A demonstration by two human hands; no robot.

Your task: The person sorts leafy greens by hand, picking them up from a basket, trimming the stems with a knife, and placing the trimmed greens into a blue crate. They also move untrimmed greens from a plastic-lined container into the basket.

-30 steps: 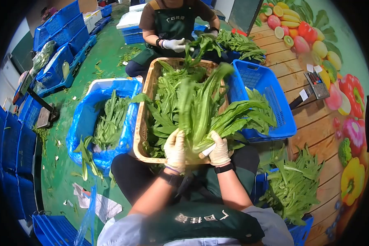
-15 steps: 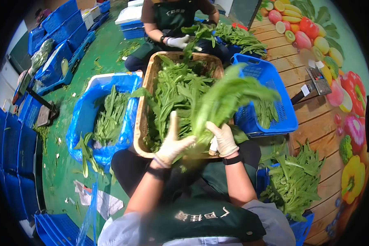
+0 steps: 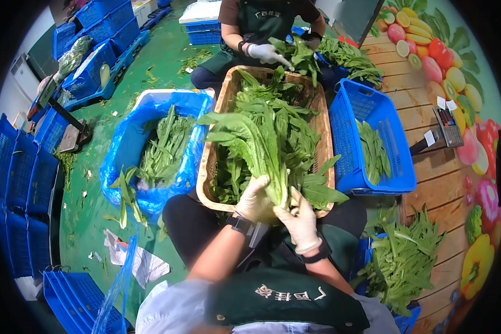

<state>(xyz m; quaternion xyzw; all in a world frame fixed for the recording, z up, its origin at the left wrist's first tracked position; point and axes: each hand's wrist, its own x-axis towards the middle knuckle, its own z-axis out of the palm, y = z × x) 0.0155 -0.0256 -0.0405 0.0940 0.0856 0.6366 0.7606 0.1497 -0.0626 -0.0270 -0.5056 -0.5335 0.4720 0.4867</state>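
Observation:
A bunch of long-leaf lettuce (image 3: 261, 153) leans up and to the left over a brown crate (image 3: 206, 181) heaped with loose greens (image 3: 303, 142). My left hand (image 3: 254, 200), in a pale glove, is wrapped round the bunch's lower stems. At the stem base, my gloved right hand (image 3: 300, 222) has its thumb and fingers curled against the stalks from the right. The very end of the stems is partly hidden by the hands.
Left stands a crate lined with blue plastic (image 3: 114, 153), holding greens; right, a blue basket (image 3: 398, 161) holds some. More greens (image 3: 406, 256) fill a crate by my right knee. A co-worker's gloved hand (image 3: 267, 54) handles greens opposite. Blue crates (image 3: 28, 183) line the left.
The lettuce has swung from leaning right to leaning left over the crate. My left hand, open before, has closed round the stems; my right hand has moved down to their base.

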